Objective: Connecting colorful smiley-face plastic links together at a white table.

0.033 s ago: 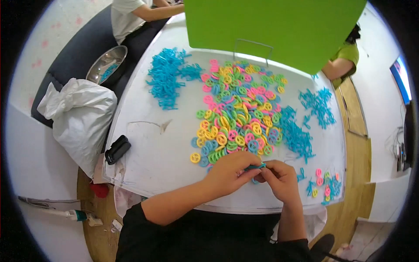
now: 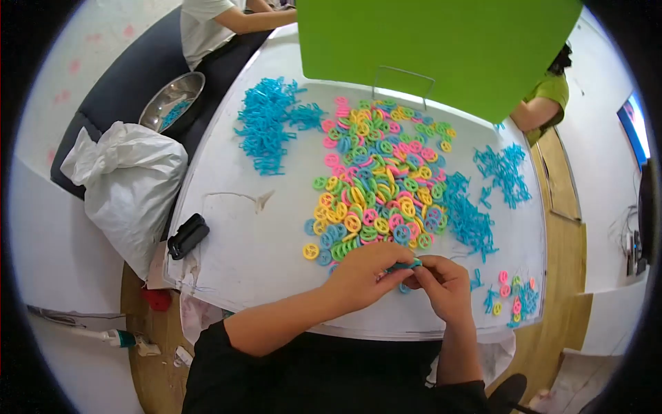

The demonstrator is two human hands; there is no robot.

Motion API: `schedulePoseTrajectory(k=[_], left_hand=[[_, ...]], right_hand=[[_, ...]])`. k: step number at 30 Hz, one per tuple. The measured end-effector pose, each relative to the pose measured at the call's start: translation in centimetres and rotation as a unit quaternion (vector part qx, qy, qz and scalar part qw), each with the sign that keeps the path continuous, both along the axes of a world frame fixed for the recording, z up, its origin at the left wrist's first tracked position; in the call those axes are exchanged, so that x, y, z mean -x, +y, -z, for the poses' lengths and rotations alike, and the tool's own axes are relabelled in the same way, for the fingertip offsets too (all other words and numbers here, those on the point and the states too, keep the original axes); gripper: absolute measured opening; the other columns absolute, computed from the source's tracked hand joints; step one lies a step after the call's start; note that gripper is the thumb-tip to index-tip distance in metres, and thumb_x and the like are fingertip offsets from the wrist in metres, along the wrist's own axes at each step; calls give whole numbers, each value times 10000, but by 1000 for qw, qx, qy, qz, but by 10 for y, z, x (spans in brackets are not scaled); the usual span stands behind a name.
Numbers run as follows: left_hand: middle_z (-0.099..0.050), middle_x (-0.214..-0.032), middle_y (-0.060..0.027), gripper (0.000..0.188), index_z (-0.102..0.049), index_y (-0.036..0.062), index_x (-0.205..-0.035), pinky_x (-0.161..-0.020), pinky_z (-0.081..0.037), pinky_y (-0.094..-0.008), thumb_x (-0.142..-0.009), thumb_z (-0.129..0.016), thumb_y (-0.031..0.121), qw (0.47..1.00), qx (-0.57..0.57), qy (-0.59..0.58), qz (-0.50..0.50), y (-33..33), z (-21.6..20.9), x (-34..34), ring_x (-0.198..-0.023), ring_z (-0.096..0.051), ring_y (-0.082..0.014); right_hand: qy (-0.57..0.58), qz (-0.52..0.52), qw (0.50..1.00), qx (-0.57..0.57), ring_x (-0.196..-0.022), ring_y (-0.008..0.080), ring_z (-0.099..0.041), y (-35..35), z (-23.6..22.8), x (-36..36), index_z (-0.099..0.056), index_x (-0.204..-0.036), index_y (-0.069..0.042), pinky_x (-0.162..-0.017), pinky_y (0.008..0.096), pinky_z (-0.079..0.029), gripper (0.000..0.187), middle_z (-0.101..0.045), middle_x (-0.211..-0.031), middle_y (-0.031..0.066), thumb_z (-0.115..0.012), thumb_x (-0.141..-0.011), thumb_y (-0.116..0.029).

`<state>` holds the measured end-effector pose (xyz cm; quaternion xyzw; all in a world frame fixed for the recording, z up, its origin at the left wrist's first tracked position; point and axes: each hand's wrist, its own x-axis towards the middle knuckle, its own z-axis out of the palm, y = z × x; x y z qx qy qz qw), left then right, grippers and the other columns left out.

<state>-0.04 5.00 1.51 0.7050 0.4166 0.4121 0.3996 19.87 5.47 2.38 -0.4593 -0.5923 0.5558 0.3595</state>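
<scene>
My left hand (image 2: pixel 363 274) and my right hand (image 2: pixel 445 287) meet at the near edge of a white table, fingers pinched together. Between them is a small blue-teal plastic piece (image 2: pixel 407 265); the fingers cover most of it, and any second part is hidden. Just beyond lies a large heap of small spoked plastic rings (image 2: pixel 376 183) in pink, yellow, green and blue. To its right are loose blue plastic pieces (image 2: pixel 469 217). Closer to my right hand, a small cluster (image 2: pixel 525 300) mixes blue pieces with a few coloured rings.
More blue pieces (image 2: pixel 265 121) are piled far left, others (image 2: pixel 507 172) far right. A green board (image 2: pixel 434 55) stands across the back. A black object (image 2: pixel 187 236) lies at the left edge, near a white sack (image 2: pixel 134 186) and metal bowl (image 2: pixel 155 107). Two people sit beyond.
The whole view has shifted slightly. Both hands keep almost the same pose around the blue-teal piece, and the heaps look the same.
</scene>
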Motion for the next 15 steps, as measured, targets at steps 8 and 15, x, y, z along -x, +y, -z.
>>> schedulePoseTrajectory(k=[8,15], left_hand=[[-700,-1062,-80,215,-663,66,-1081,-697,-529,-304,-891,-720,148,994,-101,-28,-4,1,12,-1,-846,-672,-204],[-677,-960,-67,179,-665,43,-1064,-728,-516,-273,-890,-706,53,990,51,-129,-7,1,8,-1,-824,-666,-158]], right_hand=[[289,109,947,83,-854,166,-678,-1,19,-3,-627,-1024,40,-749,276,-553,118,-692,-1021,121,-565,-958,-35],[198,30,980,-5,-903,204,-683,3,19,-6,-593,-1040,28,-826,385,-603,150,-663,-998,115,-613,-927,-68]])
